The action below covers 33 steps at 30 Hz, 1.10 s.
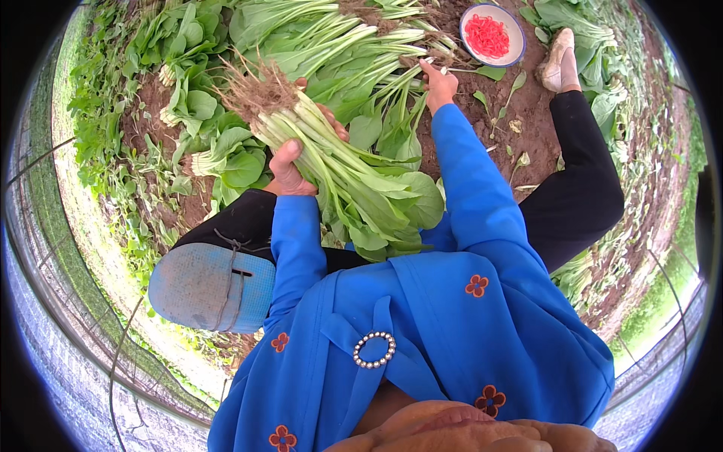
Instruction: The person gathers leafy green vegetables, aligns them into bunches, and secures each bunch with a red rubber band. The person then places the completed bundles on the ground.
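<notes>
My left hand [291,172] is wrapped around a thick bunch of leafy greens [344,164]. The bunch lies slantwise, with its soil-covered roots [265,93] at the upper left and its broad leaves hanging toward my lap. Fingers show on both sides of the pale stems. Further right, my right hand [439,87] pinches the root end of a leafy green plant [404,133] at the edge of a pile of uprooted greens [339,51]. The exact grip of those fingertips is partly hidden. Beyond that hand, a white bowl with a blue rim [491,62] holds red rubber bands [487,37].
Trimmed bundles of greens [209,163] lie on the left, and more greens [607,101] lie at the right beyond my shoe [556,59]. Loose leaves are scattered on brown soil [502,130]. A blue foam pad [212,288] is tied on with cord beside my left leg.
</notes>
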Available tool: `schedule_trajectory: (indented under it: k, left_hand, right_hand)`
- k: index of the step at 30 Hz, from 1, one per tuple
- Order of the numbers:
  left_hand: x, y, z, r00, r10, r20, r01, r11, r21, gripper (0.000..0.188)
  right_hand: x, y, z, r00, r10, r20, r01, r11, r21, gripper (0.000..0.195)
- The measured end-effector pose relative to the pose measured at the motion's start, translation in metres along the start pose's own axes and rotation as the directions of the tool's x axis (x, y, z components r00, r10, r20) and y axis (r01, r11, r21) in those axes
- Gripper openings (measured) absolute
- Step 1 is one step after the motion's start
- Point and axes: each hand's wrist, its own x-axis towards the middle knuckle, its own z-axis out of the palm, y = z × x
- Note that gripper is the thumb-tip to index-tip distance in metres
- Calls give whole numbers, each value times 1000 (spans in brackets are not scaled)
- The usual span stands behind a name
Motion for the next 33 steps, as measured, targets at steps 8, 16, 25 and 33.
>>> schedule_trajectory:
  k: [8,16,25,33]
  left_hand:
    - [-1,-1,-4,999,14,46,-15,1000,25,99]
    - [-9,3,-8,998,27,55,-27,1000,0,98]
    - [-12,6,-16,998,47,31,-46,999,-26,97]
    - [-6,10,-14,999,38,14,-37,997,-61,96]
  right_hand:
    - [-16,9,-50,921,-68,384,-66,944,325,13]
    - [-50,-3,-65,805,-16,593,-290,862,416,25]
    - [-32,32,-66,954,175,244,-214,966,145,21]
    - [-23,38,6,926,-378,-7,319,790,-524,38]
